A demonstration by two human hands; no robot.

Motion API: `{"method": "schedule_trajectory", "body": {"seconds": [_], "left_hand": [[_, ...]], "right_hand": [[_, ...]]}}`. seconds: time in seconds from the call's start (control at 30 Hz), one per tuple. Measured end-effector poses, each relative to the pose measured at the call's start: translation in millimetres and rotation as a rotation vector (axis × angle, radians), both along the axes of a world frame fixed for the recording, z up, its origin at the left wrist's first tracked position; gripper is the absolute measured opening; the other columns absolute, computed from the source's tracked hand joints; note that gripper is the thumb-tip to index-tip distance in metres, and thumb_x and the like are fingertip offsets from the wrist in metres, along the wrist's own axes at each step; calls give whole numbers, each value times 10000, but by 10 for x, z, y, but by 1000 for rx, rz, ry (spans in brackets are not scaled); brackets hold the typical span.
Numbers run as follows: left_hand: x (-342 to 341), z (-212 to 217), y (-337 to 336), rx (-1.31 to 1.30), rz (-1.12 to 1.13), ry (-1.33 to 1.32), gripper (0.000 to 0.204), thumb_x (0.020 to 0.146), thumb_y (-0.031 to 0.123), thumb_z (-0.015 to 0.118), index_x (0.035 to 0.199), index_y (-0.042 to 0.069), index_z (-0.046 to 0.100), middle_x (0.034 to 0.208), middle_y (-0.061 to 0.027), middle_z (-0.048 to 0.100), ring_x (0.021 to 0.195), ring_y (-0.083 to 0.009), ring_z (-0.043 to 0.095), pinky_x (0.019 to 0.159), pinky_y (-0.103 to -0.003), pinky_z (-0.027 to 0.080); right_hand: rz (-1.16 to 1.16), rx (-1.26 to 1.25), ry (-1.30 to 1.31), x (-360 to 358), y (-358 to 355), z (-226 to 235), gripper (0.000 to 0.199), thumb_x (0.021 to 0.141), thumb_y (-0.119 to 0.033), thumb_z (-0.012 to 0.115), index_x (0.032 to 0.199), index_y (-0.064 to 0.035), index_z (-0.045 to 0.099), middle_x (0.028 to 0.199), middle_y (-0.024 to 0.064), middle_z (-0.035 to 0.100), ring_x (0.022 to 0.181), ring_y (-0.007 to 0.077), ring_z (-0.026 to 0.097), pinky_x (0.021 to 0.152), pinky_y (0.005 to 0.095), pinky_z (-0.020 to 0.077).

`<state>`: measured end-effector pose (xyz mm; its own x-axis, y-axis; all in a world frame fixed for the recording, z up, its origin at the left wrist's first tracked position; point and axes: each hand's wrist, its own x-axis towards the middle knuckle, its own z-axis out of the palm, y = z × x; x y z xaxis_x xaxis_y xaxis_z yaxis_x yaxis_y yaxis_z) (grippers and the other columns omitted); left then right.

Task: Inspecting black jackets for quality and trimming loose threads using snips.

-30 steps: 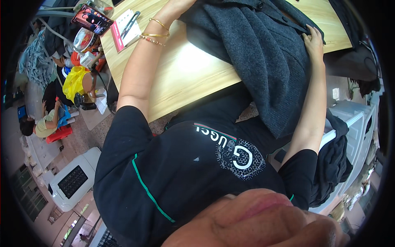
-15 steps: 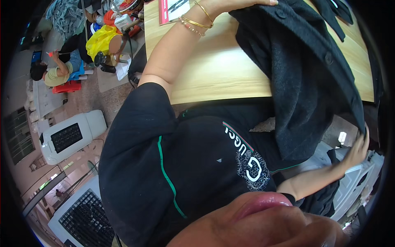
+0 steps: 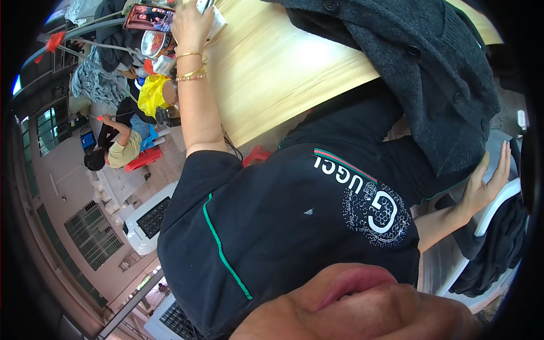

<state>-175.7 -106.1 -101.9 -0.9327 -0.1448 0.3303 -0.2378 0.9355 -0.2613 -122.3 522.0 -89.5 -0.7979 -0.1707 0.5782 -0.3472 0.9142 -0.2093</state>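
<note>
Buttons (image 3: 414,51) already on, a dark grey garment (image 3: 391,34) hangs rumpled over a wooden table's (image 3: 277,68) near edge, not laid flat. The right hand (image 3: 481,187) spreads its fingers wide beside the hem; whether the left hand (image 3: 191,25), at the left edge, grips anything cannot be told.

My table (image 3: 272,85) catches the strongest light, a pale glare washing over its wood grain; I cannot tell what source throws it. My black shirt (image 3: 266,243) and the charcoal garment (image 3: 422,73) stay dim, their folds sinking into shadow. A small blue-white glow (image 3: 16,84) burns at the far left rim. Around me the fisheye curves the pinkish wall (image 3: 56,192) and tilts its barred window (image 3: 93,235), and blackness closes off the corners.
</note>
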Motion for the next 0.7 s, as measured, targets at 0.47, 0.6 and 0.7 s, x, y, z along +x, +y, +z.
{"method": "schedule_trajectory", "body": {"seconds": [0.47,0.6,0.7], "left_hand": [[-163,-288,-674,937,138,-105,382,742,195,818,1015,-28,671,807,-26,648,657,-82,552,571,-229,447],[8,-205,-550,769,84,-92,318,798,188,765,1004,-46,704,823,-72,702,692,-101,602,620,-233,475],[172,-28,-297,867,9,-21,265,822,123,745,1015,-53,700,812,-34,692,698,-67,586,615,-206,458]], "right_hand": [[164,-360,27,142,-684,-137,396,809,19,704,1197,-38,648,1199,113,661,1131,235,614,991,326,455],[370,-632,-224,236,-941,-245,391,801,29,688,1186,-21,643,1163,124,676,1096,239,637,966,329,473],[475,-637,-377,233,-1197,-145,414,788,13,698,1195,-38,639,1172,114,669,1098,249,632,952,333,483]]}}
